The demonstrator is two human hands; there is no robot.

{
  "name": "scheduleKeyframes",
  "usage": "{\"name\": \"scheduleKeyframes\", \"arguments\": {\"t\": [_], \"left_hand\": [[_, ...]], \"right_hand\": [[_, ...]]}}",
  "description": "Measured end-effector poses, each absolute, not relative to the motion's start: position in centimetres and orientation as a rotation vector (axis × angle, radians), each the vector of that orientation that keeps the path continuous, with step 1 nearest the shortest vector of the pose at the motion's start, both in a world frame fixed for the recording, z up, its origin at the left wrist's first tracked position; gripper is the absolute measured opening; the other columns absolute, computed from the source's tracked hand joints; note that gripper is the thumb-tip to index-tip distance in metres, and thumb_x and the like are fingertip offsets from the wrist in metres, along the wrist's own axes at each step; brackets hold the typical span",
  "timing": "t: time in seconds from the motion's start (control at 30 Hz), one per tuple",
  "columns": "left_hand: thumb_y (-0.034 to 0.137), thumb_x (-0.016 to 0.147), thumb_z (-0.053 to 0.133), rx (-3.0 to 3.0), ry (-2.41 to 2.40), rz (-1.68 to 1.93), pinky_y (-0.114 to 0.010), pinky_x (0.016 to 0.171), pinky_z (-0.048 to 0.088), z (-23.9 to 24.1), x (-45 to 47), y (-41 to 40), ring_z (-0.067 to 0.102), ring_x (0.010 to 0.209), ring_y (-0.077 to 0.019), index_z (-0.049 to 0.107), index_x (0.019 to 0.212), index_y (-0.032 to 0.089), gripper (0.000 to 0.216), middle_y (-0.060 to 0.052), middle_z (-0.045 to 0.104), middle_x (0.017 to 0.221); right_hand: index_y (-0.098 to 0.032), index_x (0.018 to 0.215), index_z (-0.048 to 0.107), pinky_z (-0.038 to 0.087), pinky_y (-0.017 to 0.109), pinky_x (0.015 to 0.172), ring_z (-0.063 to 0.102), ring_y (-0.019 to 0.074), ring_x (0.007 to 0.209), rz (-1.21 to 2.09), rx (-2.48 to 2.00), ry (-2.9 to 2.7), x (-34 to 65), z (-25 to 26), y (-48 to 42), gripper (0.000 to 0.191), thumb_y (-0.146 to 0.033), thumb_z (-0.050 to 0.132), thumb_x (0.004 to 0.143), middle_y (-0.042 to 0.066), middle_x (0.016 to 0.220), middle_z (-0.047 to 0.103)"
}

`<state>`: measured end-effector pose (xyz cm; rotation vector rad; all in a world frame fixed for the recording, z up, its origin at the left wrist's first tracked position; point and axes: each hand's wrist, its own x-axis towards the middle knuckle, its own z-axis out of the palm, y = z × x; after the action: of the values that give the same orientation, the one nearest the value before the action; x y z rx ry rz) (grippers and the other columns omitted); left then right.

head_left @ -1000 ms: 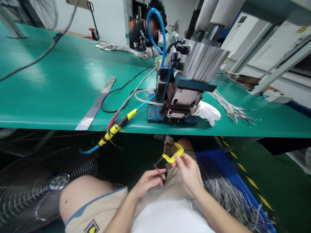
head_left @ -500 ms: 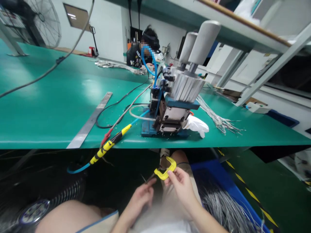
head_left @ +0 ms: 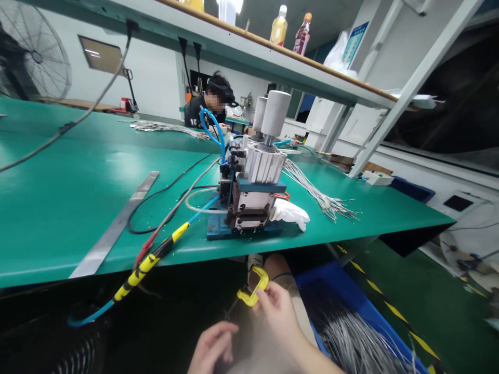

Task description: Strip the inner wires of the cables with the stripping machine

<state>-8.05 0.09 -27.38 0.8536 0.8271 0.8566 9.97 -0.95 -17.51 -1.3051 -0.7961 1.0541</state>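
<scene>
A yellow C-clamp [head_left: 260,285] is held over my lap by my right hand [head_left: 277,311], whose thumb and fingers close on the side of its frame. The dark screw [head_left: 234,305] of the clamp points down and left, with a thin cross handle at its end. Just below that handle is my left hand [head_left: 215,345], its index finger stretched out and the others loosely curled. Nothing shows in it, and a small gap seems to part it from the handle.
A pneumatic press [head_left: 255,176] stands at the green bench's [head_left: 171,239] front edge, beside a white glove [head_left: 290,214]. A steel ruler [head_left: 117,223], hoses and a wire bundle [head_left: 319,195] lie around it. A blue bin [head_left: 323,275] holds grey wires. One person [head_left: 210,101] sits opposite.
The head view has tilted up, showing shelf bottles. My left hand has come down and away from the clamp's screw; my right hand still holds the clamp.
</scene>
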Motion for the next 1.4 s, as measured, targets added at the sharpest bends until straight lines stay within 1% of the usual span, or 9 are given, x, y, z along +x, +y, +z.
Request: {"name": "scheduleKeyframes", "arguments": {"t": [0.17,0.33,0.43,0.63,0.7,0.83,1.03,1.23,1.4], "left_hand": [[0.050,0.072,0.081,0.833,0.925,1.013,-0.024,0.047,0.043,-26.6,-7.6,0.4,0.045,0.052,-0.0110,0.064,0.126,0.023,0.062,0.001,0.056,0.074],[0.049,0.067,0.086,0.933,0.771,0.675,-0.028,0.055,0.048,-27.7,-7.1,-0.3,0.054,0.065,-0.0175,0.078,0.107,0.018,0.052,-0.004,0.059,0.075],[0.050,0.072,0.082,0.863,0.718,0.774,-0.030,0.058,0.048,-27.8,-7.6,-0.3,0.053,0.060,-0.0149,0.074,0.119,0.020,0.057,-0.004,0.060,0.080],[0.053,0.084,0.068,0.795,0.949,0.978,-0.023,0.047,0.038,-27.9,-7.5,0.9,0.035,0.045,-0.0093,0.059,0.139,0.014,0.067,0.008,0.037,0.056],[0.053,0.084,0.066,0.833,0.970,0.953,-0.022,0.044,0.037,-28.2,-7.2,0.8,0.032,0.044,-0.0088,0.062,0.135,0.012,0.065,0.008,0.036,0.056],[0.045,0.073,0.080,0.917,0.848,0.824,-0.026,0.050,0.043,-28.3,-7.2,0.0,0.046,0.050,-0.0111,0.077,0.112,0.011,0.052,0.000,0.052,0.064],[0.052,0.080,0.073,0.958,0.857,0.917,-0.024,0.053,0.043,-27.5,-7.8,0.2,0.044,0.055,-0.0094,0.062,0.137,0.025,0.064,0.000,0.056,0.080],[0.047,0.064,0.088,0.993,0.804,0.745,-0.028,0.059,0.049,-26.7,-7.3,-0.6,0.055,0.064,-0.0170,0.082,0.098,0.017,0.046,-0.005,0.063,0.072],[0.052,0.073,0.081,0.936,0.822,0.788,-0.032,0.065,0.051,-26.3,-8.0,-0.9,0.056,0.062,-0.0160,0.079,0.111,0.017,0.051,-0.005,0.064,0.075]], "right_hand": [[-0.016,0.078,0.063,0.047,0.025,0.050,0.059,0.0154,0.052,1.090,-1.301,-0.782,10.2,-18.0,-1.0,0.052,-0.065,0.080,0.073,0.003,0.064,0.067],[-0.016,0.080,0.064,0.049,0.026,0.052,0.060,0.0169,0.054,1.066,-1.317,-0.778,10.4,-17.8,-0.7,0.055,-0.068,0.079,0.072,0.002,0.063,0.065],[-0.015,0.079,0.064,0.049,0.025,0.052,0.061,0.0169,0.055,1.036,-1.339,-0.789,10.5,-17.9,-0.9,0.055,-0.068,0.078,0.072,0.003,0.064,0.066],[-0.016,0.077,0.065,0.049,0.026,0.050,0.061,0.0176,0.053,1.069,-1.342,-0.829,10.4,-17.9,-1.6,0.053,-0.066,0.080,0.072,0.004,0.062,0.066],[-0.016,0.077,0.066,0.051,0.027,0.051,0.061,0.0187,0.053,1.081,-1.338,-0.832,10.3,-17.6,-1.5,0.053,-0.067,0.080,0.071,0.004,0.061,0.065],[-0.017,0.074,0.064,0.053,0.028,0.052,0.062,0.0190,0.053,1.060,-1.349,-0.824,10.5,-17.1,-1.3,0.054,-0.069,0.080,0.069,0.003,0.059,0.064],[-0.016,0.074,0.066,0.054,0.029,0.052,0.063,0.0200,0.053,1.050,-1.385,-0.820,10.7,-16.8,-1.8,0.054,-0.067,0.081,0.068,0.004,0.061,0.065],[-0.017,0.076,0.065,0.054,0.029,0.054,0.063,0.0199,0.054,1.027,-1.382,-0.837,10.6,-16.8,-1.7,0.054,-0.069,0.078,0.071,0.004,0.061,0.066],[-0.016,0.081,0.066,0.054,0.028,0.057,0.064,0.0204,0.058,0.986,-1.398,-0.856,11.1,-16.6,-1.4,0.052,-0.066,0.077,0.073,0.005,0.066,0.067]]}}
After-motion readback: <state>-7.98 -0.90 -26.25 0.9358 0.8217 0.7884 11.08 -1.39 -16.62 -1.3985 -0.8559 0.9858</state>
